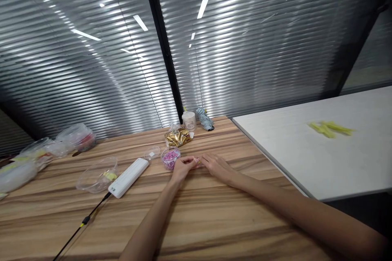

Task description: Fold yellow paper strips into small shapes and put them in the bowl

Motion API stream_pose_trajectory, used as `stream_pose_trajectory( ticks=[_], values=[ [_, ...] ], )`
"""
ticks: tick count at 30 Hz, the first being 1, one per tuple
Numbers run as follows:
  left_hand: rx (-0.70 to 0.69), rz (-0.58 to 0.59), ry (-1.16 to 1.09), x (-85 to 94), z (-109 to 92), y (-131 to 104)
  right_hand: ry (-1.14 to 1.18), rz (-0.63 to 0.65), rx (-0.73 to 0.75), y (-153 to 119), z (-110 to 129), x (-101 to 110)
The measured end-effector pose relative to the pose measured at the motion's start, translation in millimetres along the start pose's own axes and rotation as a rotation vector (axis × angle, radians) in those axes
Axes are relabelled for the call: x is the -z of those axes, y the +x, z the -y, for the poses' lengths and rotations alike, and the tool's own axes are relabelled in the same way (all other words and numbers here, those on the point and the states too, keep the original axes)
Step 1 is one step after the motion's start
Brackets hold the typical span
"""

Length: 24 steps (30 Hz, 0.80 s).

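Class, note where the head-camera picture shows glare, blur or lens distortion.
Head view: ceiling lights glare as streaks on the ribbed glass wall; the yellow pieces on the white table are smeared by blur; the wall's lines bow, showing wide-angle distortion; both hands are small but fairly sharp.
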<state>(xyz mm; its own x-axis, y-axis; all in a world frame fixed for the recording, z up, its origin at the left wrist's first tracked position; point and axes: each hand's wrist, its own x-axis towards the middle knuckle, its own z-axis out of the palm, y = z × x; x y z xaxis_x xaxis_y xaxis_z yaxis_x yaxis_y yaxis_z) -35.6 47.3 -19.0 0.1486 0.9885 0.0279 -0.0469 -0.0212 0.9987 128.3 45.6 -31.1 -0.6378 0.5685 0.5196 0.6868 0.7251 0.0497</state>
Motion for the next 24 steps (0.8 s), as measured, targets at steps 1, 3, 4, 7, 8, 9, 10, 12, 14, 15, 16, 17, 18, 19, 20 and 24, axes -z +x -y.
stream_pose_trajectory(
  ticks=[1, 3, 4, 7, 8, 9, 10, 12, 14, 15, 16, 17, 18, 19, 20, 24],
  values=[
    [0.007, 0.034, 0.041, 2.4, -1, 0, -0.031, 0.007, 0.019, 0, -2, 1],
    [0.002, 0.074, 0.140, 7.0, -3, -1, -0.085, 0.022, 0.053, -1, -4, 1],
    [-0.012, 0.078, 0.196, 9.0, -4, -1, -0.106, 0.028, 0.062, -1, -5, 1],
    [-0.073, 0.080, 0.382, 12.4, -4, -1, -0.149, 0.035, 0.084, 0, -7, 0],
    [-0.092, 0.084, 0.443, 12.7, -3, -1, -0.160, 0.033, 0.092, 1, -8, -1],
    [-0.109, 0.089, 0.497, 12.7, -3, -1, -0.170, 0.030, 0.101, 1, -8, -1],
    [-0.123, 0.092, 0.537, 12.3, -2, -1, -0.176, 0.026, 0.110, 1, -8, -2],
    [-0.141, 0.095, 0.577, 11.3, -1, -1, -0.177, 0.016, 0.123, 0, -9, -2],
    [-0.146, 0.097, 0.577, 10.2, -2, -2, -0.158, 0.003, 0.123, 0, -9, -2],
    [-0.144, 0.101, 0.569, 9.5, -3, -2, -0.141, -0.003, 0.116, 0, -9, -2],
    [-0.140, 0.105, 0.558, 8.8, -5, -3, -0.117, -0.007, 0.104, 0, -9, -2],
    [-0.138, 0.110, 0.543, 8.0, -6, -3, -0.088, -0.011, 0.084, 0, -8, -2],
    [-0.133, 0.116, 0.521, 7.0, -8, -4, -0.056, -0.012, 0.057, -1, -8, -1],
    [-0.123, 0.122, 0.493, 6.0, -9, -5, -0.024, -0.011, 0.023, -1, -7, -1],
    [-0.110, 0.133, 0.460, 4.9, -10, -5, 0.006, -0.008, -0.016, -1, -7, -1],
    [-0.072, 0.157, 0.338, -0.6, -12, -6, 0.078, 0.005, -0.190, -1, -8, -1]
  ],
)
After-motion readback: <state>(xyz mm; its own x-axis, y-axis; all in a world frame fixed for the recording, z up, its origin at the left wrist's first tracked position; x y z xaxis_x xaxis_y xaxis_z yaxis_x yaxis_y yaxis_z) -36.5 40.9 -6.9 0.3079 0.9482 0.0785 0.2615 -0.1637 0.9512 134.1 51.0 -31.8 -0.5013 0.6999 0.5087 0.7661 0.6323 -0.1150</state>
